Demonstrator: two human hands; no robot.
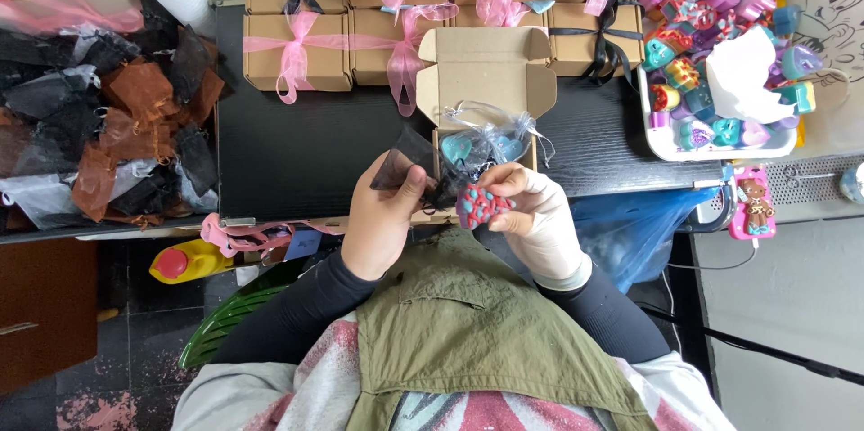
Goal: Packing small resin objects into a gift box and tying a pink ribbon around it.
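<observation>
My left hand (382, 215) pinches a small black sheer pouch (402, 166) by its mouth, just above my lap. My right hand (538, 215), in a pale glove, grips a purple heart-shaped piece with red dots (483, 204) right beside the pouch's opening. Just beyond both hands an open brown cardboard box (483, 80) stands on the black table (297, 148). Inside it lie teal heart-shaped pieces in a clear sheer bag (486, 145).
Closed brown boxes tied with pink and black ribbon (297, 53) line the table's far edge. A white tray of colourful small pieces (720, 53) stands at right. A heap of black, brown and white sheer pouches (99, 125) lies at left. A pink phone (752, 204) hangs right.
</observation>
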